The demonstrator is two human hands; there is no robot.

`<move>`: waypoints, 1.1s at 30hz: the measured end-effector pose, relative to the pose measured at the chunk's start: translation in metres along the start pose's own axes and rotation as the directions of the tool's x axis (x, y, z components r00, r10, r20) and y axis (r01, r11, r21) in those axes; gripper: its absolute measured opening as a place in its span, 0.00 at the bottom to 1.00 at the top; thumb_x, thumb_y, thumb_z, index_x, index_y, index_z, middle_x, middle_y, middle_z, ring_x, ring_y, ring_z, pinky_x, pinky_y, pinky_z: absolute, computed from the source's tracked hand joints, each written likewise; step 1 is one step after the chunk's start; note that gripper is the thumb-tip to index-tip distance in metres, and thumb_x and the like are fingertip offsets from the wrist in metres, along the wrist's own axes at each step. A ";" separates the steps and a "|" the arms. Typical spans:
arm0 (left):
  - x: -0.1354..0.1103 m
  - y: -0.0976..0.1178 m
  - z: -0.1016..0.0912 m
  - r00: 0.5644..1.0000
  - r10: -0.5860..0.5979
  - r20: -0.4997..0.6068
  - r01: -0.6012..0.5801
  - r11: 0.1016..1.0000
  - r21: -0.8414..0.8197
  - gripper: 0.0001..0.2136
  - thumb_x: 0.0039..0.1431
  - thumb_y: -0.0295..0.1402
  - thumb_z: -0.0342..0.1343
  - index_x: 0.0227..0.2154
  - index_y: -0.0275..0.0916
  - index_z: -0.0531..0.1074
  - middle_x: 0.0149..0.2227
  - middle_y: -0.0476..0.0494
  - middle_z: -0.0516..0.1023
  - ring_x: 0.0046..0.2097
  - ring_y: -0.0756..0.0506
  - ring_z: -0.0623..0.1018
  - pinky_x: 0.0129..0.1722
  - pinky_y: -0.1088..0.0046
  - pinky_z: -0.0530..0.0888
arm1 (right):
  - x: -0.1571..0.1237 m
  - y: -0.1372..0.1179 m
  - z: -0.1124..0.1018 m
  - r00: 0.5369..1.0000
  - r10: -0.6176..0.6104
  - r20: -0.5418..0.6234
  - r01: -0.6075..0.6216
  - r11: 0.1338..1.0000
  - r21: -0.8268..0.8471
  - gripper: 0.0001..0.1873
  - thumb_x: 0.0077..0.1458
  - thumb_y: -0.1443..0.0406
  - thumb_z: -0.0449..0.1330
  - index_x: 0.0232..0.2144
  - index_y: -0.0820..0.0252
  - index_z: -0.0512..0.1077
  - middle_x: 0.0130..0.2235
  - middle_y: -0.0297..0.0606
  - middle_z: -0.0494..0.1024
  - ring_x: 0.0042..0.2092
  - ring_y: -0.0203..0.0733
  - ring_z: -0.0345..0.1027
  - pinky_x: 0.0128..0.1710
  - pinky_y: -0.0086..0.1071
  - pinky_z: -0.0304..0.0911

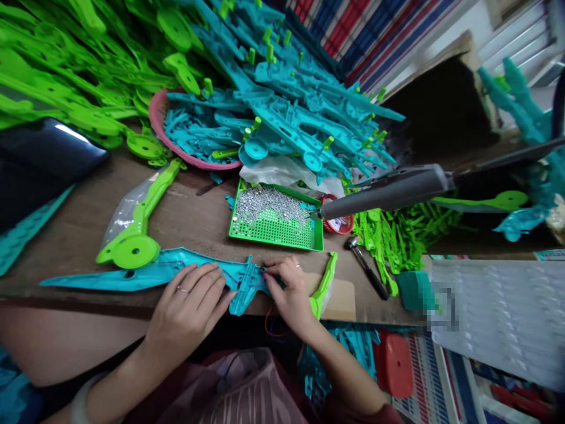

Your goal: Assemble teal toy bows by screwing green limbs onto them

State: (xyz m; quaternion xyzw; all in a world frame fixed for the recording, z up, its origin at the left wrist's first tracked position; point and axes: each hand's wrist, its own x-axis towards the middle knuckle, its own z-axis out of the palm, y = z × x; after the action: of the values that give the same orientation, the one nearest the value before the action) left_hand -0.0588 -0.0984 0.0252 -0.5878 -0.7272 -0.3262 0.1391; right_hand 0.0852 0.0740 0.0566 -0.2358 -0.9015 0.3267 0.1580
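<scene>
On the near side of the green tray [273, 234], the blue shell [152, 272] lies lengthwise along the edge of the table [194, 218]. The left hand [189, 306] rests on its middle, fingers straight, side by side and not closed around anything. The right hand [289, 291] curls at the shell's right end, directly below the tray, thumb and fingertips drawn together; whether they pinch the red wire [266, 323] or the shell, I cannot tell. The step in hand looks like steadying the shell while working wiring at that end; the next move seems to call for a firm left palm and fine right fingertips. The left hand hides part of the shell's middle, and the right fingers cover its tip. Below them, the wire loops past the table edge, its ends hard to trace. Whether the crosspiece [244, 290] between the hands is fixed to the shell is unclear.
</scene>
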 end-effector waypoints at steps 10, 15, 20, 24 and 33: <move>0.002 0.000 -0.002 1.000 0.009 0.024 -0.009 1.000 -0.002 0.09 0.63 0.29 0.61 0.43 0.30 0.74 0.42 0.34 0.83 0.48 0.35 0.80 0.52 0.51 0.73 | 0.016 -0.023 -0.006 0.939 -0.072 0.336 0.257 0.798 -0.546 0.09 0.62 0.74 0.54 0.30 0.60 0.69 0.34 0.45 0.70 0.40 0.50 0.57 0.44 0.44 0.64; 0.003 0.000 -0.002 1.000 0.002 0.018 -0.002 1.000 -0.005 0.07 0.63 0.29 0.61 0.42 0.30 0.74 0.41 0.35 0.82 0.46 0.35 0.80 0.51 0.52 0.73 | 0.022 -0.019 -0.010 0.885 -0.115 0.451 0.368 0.766 -0.528 0.12 0.64 0.75 0.50 0.32 0.61 0.70 0.35 0.46 0.69 0.40 0.50 0.56 0.45 0.44 0.64; 0.005 -0.002 -0.004 0.998 0.034 0.049 -0.035 0.999 0.013 0.06 0.64 0.29 0.59 0.41 0.31 0.74 0.41 0.34 0.82 0.46 0.34 0.80 0.50 0.51 0.73 | 0.016 -0.003 -0.026 0.900 -0.146 0.411 0.260 0.936 -0.239 0.11 0.68 0.69 0.50 0.47 0.62 0.70 0.43 0.45 0.73 0.45 0.47 0.61 0.50 0.44 0.65; 0.007 -0.001 -0.008 0.995 0.053 0.081 -0.056 0.998 0.039 0.05 0.65 0.30 0.58 0.39 0.32 0.74 0.40 0.34 0.81 0.46 0.34 0.80 0.51 0.51 0.73 | 0.021 0.002 -0.039 0.868 -0.143 0.475 0.216 0.971 -0.102 0.16 0.66 0.73 0.49 0.51 0.61 0.71 0.48 0.45 0.74 0.50 0.46 0.63 0.53 0.43 0.64; 0.042 0.012 0.004 0.930 0.307 0.202 -0.287 0.950 -0.121 0.12 0.69 0.31 0.50 0.48 0.32 0.74 0.51 0.34 0.80 0.53 0.36 0.78 0.53 0.56 0.73 | 0.020 0.017 -0.060 0.889 0.030 0.456 -0.007 0.999 -0.052 0.23 0.58 0.69 0.63 0.55 0.61 0.68 0.43 0.41 0.78 0.46 0.43 0.70 0.48 0.40 0.66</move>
State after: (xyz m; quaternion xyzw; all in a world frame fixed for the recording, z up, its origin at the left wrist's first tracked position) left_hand -0.0577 -0.0630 0.0507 -0.7288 -0.6254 -0.2670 0.0800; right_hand 0.1007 0.1268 0.0924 -0.1649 -0.9188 0.3523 -0.0674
